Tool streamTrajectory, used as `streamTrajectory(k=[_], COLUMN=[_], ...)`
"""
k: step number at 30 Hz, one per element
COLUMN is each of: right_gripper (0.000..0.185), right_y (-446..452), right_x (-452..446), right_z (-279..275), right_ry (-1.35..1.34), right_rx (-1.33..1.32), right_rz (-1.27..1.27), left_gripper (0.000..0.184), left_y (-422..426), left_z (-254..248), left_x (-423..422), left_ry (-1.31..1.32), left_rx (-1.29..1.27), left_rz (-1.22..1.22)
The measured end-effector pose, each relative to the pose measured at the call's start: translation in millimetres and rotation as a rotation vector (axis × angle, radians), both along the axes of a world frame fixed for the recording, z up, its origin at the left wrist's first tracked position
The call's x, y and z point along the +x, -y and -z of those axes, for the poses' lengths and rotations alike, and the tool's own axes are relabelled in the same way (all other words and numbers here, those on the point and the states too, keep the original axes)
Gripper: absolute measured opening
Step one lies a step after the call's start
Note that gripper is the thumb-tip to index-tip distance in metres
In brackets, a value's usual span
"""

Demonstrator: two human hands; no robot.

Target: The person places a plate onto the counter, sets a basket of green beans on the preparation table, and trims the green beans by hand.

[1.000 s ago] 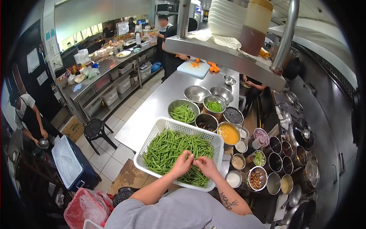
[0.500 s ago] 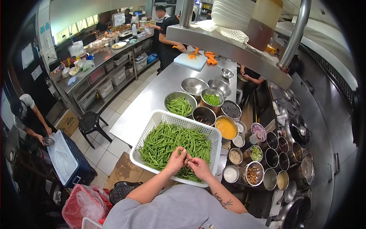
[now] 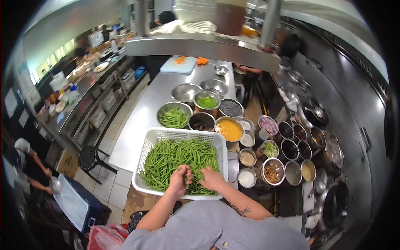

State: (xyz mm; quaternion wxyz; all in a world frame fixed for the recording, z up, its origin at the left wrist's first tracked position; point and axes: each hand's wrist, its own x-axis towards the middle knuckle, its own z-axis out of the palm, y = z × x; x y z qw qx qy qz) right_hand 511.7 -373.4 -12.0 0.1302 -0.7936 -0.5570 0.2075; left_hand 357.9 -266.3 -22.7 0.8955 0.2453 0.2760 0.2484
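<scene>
Steel worktable [image 3: 132,127] beyond white basket [image 3: 223,156] of green beans [image 3: 166,157]; left hand [image 3: 178,182] curled above, right hand [image 3: 212,180] with fingertips among beans; grips indeterminable.

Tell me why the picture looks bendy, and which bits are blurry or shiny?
Head view: probably a very wide lens, bowing the metal shelf and leaving dark corners; head view, left: the counter looks smeary; head view, middle: pale glare whitens the steel table, while the green beans look clearer.
</scene>
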Motion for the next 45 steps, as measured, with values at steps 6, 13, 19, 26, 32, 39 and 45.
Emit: streamTrajectory(k=[6, 13, 19, 26, 32, 39, 45], right_gripper=[0.032, 0.027, 0.017, 0.018, 0.015, 0.006, 0.007], right_y=[-5, -7, -5, -1, 2, 0, 1], right_x=[13, 8, 10, 2, 6, 14, 12], right_z=[18, -5, -20, 12, 14, 39, 22], right_ry=[-0.149, -0.179, -0.184, -0.415, -0.568, -1.107, -1.535], right_rx=[0.212, 0.467, 0.767, 0.554, 0.364, 0.440, 0.499], right_rz=[0.048, 0.157, 0.220, -0.052, 0.152, 0.231, 0.138], left_gripper=[0.029, 0.023, 0.022, 0.025, 0.027, 0.024, 0.023], left_y=[-7, 0, 4, 4, 5, 3, 2], left_z=[12, -1, -1, 1, -3, 2, 12], left_x=[-11, -6, -5, 2, -2, -3, 2], left_ry=[-0.052, -0.187, -0.213, -0.228, -0.191, -0.120, -0.053], left_rx=[-0.142, 0.104, 0.182, 0.220, 0.195, 0.185, -0.044], left_rz=[0.022, 0.098, 0.118, 0.019, -0.001, 0.005, -0.045])
